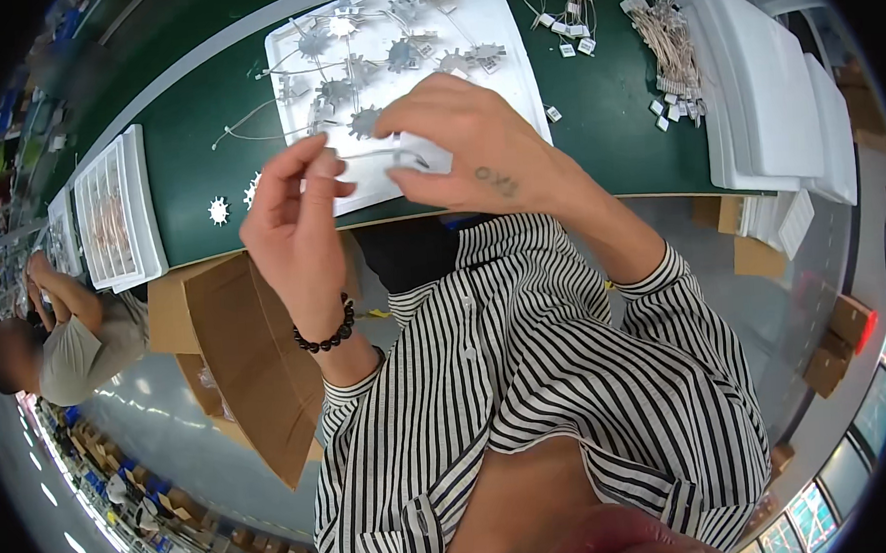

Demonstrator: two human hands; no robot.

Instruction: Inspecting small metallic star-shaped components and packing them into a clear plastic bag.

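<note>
A thin pale wire [367, 155] stretches between my two hands, above the near edge of a white tray [515, 32]. My left hand [294, 209] pinches one end of it between thumb and fingertips. Around its other end, my right hand [486, 139] curls its thumb and fingers; a small grey loop shows there, blurred. The exact grip of the right fingers is partly hidden. On the tray lie several silvery star-shaped metal plates [401, 54] with thin wires attached. A loose star-shaped plate [218, 210] rests on the green table, left of my left hand, with another near it.
Bundled wires [667, 49] with white tags lie at the right of the green table [594, 98], beside stacked white foam trays [768, 79]. A compartmented white tray [119, 208] stands at left. Below the edge is a cardboard box [257, 356]. Another person [86, 345] sits far left.
</note>
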